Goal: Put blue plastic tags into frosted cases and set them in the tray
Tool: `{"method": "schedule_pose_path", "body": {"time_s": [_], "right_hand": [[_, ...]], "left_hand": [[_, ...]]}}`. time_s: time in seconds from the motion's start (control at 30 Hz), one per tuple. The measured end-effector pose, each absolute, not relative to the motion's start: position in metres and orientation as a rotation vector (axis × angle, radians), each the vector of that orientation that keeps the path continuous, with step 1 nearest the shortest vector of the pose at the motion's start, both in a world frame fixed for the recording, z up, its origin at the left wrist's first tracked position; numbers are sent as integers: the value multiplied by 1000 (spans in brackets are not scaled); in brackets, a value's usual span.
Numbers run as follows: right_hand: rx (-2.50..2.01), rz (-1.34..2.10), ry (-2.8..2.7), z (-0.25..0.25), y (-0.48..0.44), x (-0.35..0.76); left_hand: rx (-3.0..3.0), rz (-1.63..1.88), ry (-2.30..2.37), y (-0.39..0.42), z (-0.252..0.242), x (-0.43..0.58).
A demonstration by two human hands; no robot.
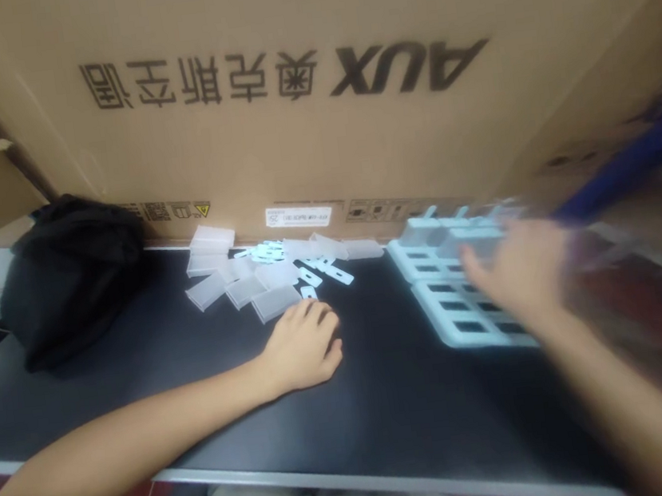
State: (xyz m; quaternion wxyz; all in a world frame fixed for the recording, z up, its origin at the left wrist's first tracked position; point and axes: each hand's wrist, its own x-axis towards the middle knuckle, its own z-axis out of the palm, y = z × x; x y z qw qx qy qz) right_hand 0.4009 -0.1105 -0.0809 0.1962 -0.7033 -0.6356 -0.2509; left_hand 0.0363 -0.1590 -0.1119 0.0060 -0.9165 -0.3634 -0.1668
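Observation:
My left hand point(304, 346) rests on the dark tabletop, fingers loosely bent and thumb apart, with nothing visible in it. Just beyond its fingertips lies a small pale-blue tag with a hole point(308, 292). A loose pile of frosted, flat plastic sleeves point(277, 303) spreads behind it, with more pale-blue tags point(268, 252) among them. My right hand point(523, 268), smeared by motion, is over the right part of a light-blue plastic rack point(426, 288) with rectangular openings. Its thumb is near a greyish translucent piece point(468, 237) at the rack. Whether the hand holds anything is unclear.
A large cardboard box point(295, 148) with upside-down printing stands along the table's back. On the left sits a black cloth bag point(75, 279). A blue bar point(627, 155) slants at the right, and the table's pale front edge point(311, 480) runs below my arms.

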Motion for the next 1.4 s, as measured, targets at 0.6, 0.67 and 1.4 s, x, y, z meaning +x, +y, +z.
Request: {"method": "schedule_pose_path", "body": {"time_s": [0.6, 0.67, 1.4], "right_hand": [[-1936, -202, -2532, -86, -25, 310], [-1947, -187, -2536, -83, -30, 314], [-1164, 541, -2552, -36, -147, 282]], "left_hand": [[-3041, -497, -822, -154, -114, 33], [-3027, -579, -907, -155, -114, 33], [-3328, -878, -1443, -144, -112, 34]]}}
